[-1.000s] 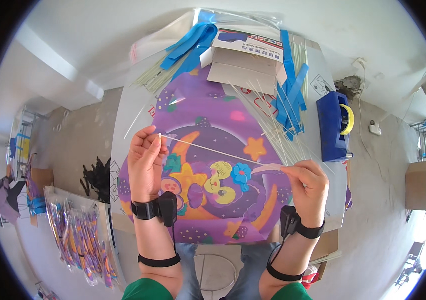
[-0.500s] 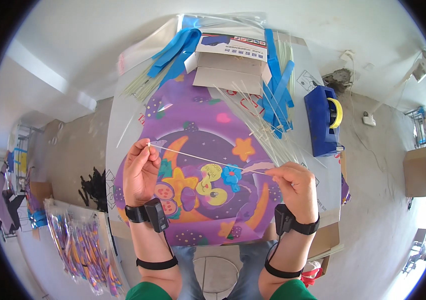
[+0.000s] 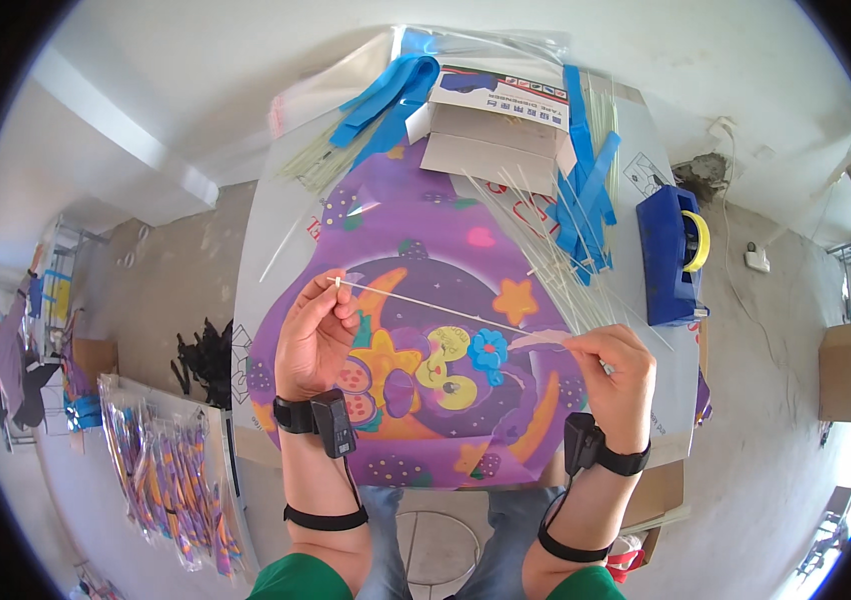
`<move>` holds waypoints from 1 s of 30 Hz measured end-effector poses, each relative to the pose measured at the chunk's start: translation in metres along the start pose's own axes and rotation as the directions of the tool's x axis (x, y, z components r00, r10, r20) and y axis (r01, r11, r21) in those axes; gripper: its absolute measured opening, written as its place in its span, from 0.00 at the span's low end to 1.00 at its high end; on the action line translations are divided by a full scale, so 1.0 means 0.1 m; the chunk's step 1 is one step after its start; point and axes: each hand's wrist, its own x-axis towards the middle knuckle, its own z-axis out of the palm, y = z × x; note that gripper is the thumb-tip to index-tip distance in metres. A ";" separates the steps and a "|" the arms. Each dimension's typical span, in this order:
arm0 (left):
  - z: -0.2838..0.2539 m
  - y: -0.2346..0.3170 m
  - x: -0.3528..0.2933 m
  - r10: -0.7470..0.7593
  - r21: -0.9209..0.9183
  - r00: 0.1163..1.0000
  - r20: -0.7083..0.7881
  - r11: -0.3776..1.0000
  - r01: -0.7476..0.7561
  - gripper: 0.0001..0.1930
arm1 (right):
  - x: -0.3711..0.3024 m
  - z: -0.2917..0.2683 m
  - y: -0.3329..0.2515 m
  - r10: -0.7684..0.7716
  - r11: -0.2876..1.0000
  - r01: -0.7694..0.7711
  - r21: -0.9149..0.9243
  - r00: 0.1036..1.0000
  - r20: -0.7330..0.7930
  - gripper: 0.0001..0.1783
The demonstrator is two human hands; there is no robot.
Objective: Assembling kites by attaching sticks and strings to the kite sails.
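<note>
A thin white rod (image 3: 436,306) stretches between my hands above a purple printed kite sheet (image 3: 416,220). My left hand (image 3: 316,335) pinches the rod close to its left end, where a small white piece shows at the fingertips. The fingers of my right hand (image 3: 616,370) are closed on the rod's other end, held slightly lower in view. Under the rod, the sheet shows a yellow-faced cartoon figure, stars, moons and a blue flower.
Loose white rods (image 3: 556,265) lie to the right, by blue strips (image 3: 586,215). An open cardboard box (image 3: 494,150) stands at the back, and a blue tape dispenser (image 3: 664,255) at the right edge. Bagged purple items (image 3: 171,480) lie lower left; a person (image 3: 11,350) is far left.
My view has shifted, so the table and everything on it sit farther right. My left hand has come slightly closer to the right one, and the rod stays between both hands.
</note>
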 end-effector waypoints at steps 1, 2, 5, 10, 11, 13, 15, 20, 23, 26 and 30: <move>-0.02 -0.01 0.00 0.008 -0.009 1.000 0.004 1.000 -0.008 0.07 | 0.00 0.01 0.01 0.014 1.000 -0.014 0.019 1.000 0.017 0.10; -0.03 -0.03 0.00 0.016 -0.017 1.000 0.008 1.000 -0.015 0.07 | -0.01 0.01 0.02 0.028 0.999 -0.029 0.037 0.999 0.035 0.10; 0.00 -0.06 -0.01 -0.011 0.155 1.000 0.016 0.988 0.008 0.07 | -0.03 0.05 -0.02 0.102 0.988 -0.115 0.106 0.987 0.125 0.10; 0.38 -0.35 -0.03 -0.084 0.274 0.996 -0.036 0.957 0.090 0.05 | 0.00 0.12 -0.09 0.070 0.988 -0.093 0.121 0.981 0.179 0.11; 0.45 -0.42 -0.03 -0.105 0.319 0.984 -0.142 0.937 0.146 0.05 | -0.01 0.17 -0.07 0.043 0.988 -0.066 0.137 0.986 0.162 0.11; 0.41 -0.53 -0.01 -0.176 0.350 0.984 -0.009 0.922 0.168 0.05 | -0.01 0.25 -0.10 0.001 0.988 -0.022 0.151 0.991 0.137 0.10; 0.42 -0.60 -0.02 -0.230 0.397 0.968 0.100 0.901 0.173 0.06 | 0.01 0.29 -0.14 0.012 0.987 -0.032 0.157 0.992 0.126 0.10; 0.51 -0.72 -0.02 -0.279 0.544 0.956 0.097 0.819 0.184 0.05 | -0.01 0.29 -0.05 0.024 0.987 -0.040 0.158 0.994 0.105 0.10; 0.52 -0.75 -0.04 -0.271 0.569 0.959 0.078 0.802 0.180 0.05 | -0.01 0.34 -0.03 -0.073 0.979 0.045 0.199 0.988 0.139 0.09; 0.59 -0.79 -0.05 -0.246 0.578 0.967 0.060 0.798 0.167 0.06 | -0.01 0.32 0.06 -0.046 0.987 0.028 0.159 0.993 0.109 0.09; 0.57 -0.89 -0.02 -0.085 0.777 0.996 -0.026 0.625 0.074 0.07 | -0.04 0.11 0.40 0.146 0.982 -0.164 -0.099 0.975 -0.165 0.10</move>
